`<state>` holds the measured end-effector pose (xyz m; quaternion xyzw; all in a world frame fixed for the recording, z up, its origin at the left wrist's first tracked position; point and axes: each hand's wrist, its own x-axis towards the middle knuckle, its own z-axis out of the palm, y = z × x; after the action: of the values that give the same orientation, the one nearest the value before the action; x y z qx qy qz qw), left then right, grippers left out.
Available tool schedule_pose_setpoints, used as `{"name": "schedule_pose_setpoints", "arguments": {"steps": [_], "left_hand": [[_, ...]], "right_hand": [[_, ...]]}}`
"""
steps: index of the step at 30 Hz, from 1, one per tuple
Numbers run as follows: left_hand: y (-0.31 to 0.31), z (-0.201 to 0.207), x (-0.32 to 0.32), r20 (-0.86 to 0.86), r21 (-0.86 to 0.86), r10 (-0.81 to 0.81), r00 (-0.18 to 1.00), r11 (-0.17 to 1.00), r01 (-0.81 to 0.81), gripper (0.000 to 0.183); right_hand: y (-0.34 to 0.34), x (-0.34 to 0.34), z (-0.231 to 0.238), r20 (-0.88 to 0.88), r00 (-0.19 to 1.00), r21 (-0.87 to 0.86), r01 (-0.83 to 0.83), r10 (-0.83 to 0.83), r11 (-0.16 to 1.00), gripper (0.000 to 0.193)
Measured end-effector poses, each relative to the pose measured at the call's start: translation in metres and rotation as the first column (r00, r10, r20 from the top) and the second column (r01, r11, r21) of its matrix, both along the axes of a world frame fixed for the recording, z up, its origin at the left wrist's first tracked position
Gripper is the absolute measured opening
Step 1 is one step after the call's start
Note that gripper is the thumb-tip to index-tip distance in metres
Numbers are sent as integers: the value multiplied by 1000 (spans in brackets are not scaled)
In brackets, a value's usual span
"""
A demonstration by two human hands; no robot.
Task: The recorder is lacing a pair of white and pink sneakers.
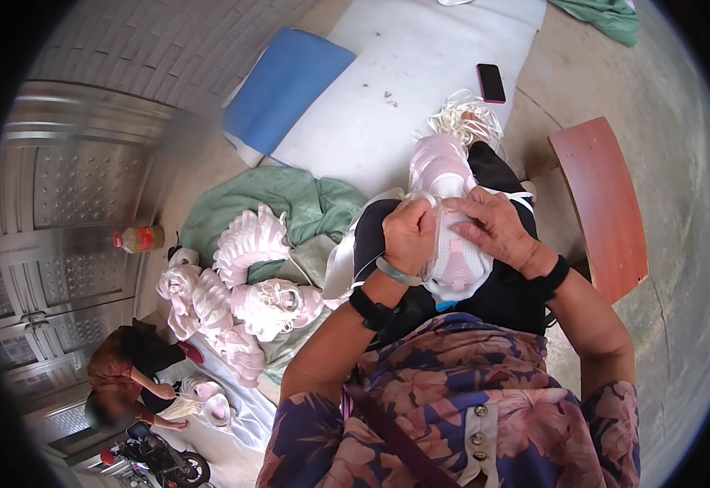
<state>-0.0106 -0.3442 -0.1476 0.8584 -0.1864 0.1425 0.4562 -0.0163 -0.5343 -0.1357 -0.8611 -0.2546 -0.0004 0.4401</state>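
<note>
Under the left hand [409, 235] and right hand [493, 228], the middle of the pink-white piece [440, 167] is hidden, fingertips tucked unseen.

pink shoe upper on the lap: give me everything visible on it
The shoe upper is pale pink and white, looks like soft mesh or fabric, with no sole visible. It lies along the person's lap over dark trousers, its far end toward the knee. The left hand grips its near left side with fingers curled; the right hand presses on it from the right. White cord lies bunched just beyond its far end; whether it is attached cannot be told. The hands cover the middle.
</note>
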Motion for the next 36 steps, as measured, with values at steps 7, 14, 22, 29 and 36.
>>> {"name": "schedule_pose_setpoints", "arguments": {"steps": [7, 14, 22, 29, 36], "left_hand": [[3, 20, -18, -268, -3, 39, 963, 999, -41, 34], [15, 28, -19, -94, 357, -128, 987, 921, 153, 51], [1, 53, -6, -391, 670, -112, 913, 646, 366, 33], [-5, 40, -2, -398, 641, -83, 914, 687, 342, 25], [14, 33, 19, -291, 396, -311, 905, 822, 410, 15]], "right_hand": [[0, 2, -2, 46, 999, 68, 4, -7, 998, 36], [2, -3, 9, -15, 999, -52, 45, -45, 998, 34], [33, -7, 26, -40, 986, -353, 137, -162, 925, 41], [38, -14, 9, 16, 973, -329, 222, -230, 918, 45], [28, -5, -5, 86, 979, -174, 196, -184, 965, 40]]}}
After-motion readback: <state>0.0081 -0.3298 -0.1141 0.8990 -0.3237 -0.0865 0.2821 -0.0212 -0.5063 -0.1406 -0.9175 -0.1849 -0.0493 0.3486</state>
